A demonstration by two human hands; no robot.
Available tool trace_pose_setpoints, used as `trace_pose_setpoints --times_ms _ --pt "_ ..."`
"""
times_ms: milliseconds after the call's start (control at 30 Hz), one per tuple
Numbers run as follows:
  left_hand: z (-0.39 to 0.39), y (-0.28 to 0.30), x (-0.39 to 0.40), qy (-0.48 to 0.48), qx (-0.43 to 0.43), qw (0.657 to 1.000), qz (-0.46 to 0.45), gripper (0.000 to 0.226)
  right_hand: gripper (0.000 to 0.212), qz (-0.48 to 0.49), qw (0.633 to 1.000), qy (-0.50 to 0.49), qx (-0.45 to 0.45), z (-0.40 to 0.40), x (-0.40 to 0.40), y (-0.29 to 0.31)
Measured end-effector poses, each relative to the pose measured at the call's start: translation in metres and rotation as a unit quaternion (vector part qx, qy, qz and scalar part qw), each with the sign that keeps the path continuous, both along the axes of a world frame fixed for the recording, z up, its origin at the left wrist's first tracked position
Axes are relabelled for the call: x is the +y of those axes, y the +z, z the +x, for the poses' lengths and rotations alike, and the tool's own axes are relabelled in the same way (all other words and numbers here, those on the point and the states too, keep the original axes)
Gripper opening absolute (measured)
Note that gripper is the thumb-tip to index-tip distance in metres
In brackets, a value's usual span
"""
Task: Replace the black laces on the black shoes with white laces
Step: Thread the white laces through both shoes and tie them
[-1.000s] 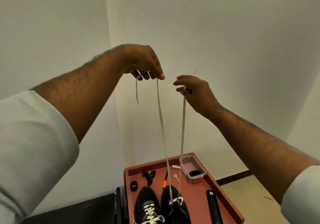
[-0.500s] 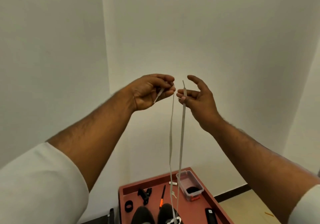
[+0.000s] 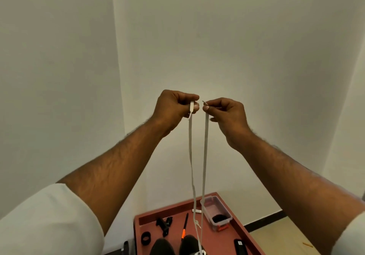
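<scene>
A: Both hands are raised in front of the wall. The left hand is curled round one end of the white lace, with the end folded over its fingers. The right hand pinches the other end between thumb and forefinger, the tip poking out just past them.

B: And the lace itself?

A: Two strands hang straight down, close together but apart, to the right shoe at the bottom edge. It looks threaded there, though the eyelets are cut off from view. The left shoe sits just beside it. Both are on the red tray.

B: What might go wrong?

A: My guess is they're evening the ends. Pull too hard and the shoe could lift or tip, knocking the screwdriver or the clear box near it. If one pinch slips, that end drops and the lengths go uneven. The left strand also looks slightly twisted, so it may lie crooked in the eyelets.

B: Any black laces around?

A: Something dark lies in the box; I can't tell what it is.
</scene>
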State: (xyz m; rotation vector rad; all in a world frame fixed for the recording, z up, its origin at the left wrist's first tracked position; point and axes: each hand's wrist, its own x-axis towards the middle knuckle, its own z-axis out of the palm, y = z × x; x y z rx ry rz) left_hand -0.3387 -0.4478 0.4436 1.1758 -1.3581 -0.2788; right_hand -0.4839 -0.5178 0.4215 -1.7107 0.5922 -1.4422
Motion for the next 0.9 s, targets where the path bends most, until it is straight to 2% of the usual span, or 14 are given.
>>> trace_pose_setpoints --times_ms 100,233,333,533,600,700,800,867,900 --pt "-0.001 0.007 0.002 -0.011 -0.001 1.0 0.004 0.02 0.009 0.007 1.0 -0.003 -0.011 -0.002 0.002 0.001" --pt "-0.006 0.018 0.005 -0.021 -0.096 0.995 0.003 0.007 0.01 0.008 0.999 0.027 -0.024 -0.008 0.004 0.006" --pt "-0.013 0.023 0.004 -0.002 -0.093 0.995 -0.026 0.001 0.01 0.006 0.999 0.027 -0.028 -0.012 0.006 0.01" --pt "-0.024 0.01 -0.008 -0.005 -0.086 0.992 -0.089 0.019 0.013 0.0 1.0 0.013 -0.009 -0.012 0.009 0.008" --pt "-0.026 -0.001 -0.013 0.007 -0.069 0.992 -0.101 0.019 0.013 0.013 1.0 0.016 -0.014 -0.01 0.008 0.002" --pt "-0.026 -0.018 -0.02 0.002 0.0 0.996 -0.092 0.018 0.01 0.037 0.999 0.022 -0.022 -0.007 0.003 -0.014" --pt "-0.024 -0.032 -0.025 -0.003 0.072 0.996 -0.06 0.032 0.007 0.056 0.998 0.021 -0.02 -0.004 -0.004 -0.03" --pt "-0.021 -0.04 -0.027 -0.005 0.087 0.995 -0.045 0.037 0.008 0.068 0.997 0.008 -0.029 -0.002 -0.009 -0.038" --pt "-0.02 -0.045 -0.028 -0.009 0.088 0.995 -0.04 0.031 0.008 0.071 0.997 0.003 -0.031 -0.002 -0.012 -0.043"
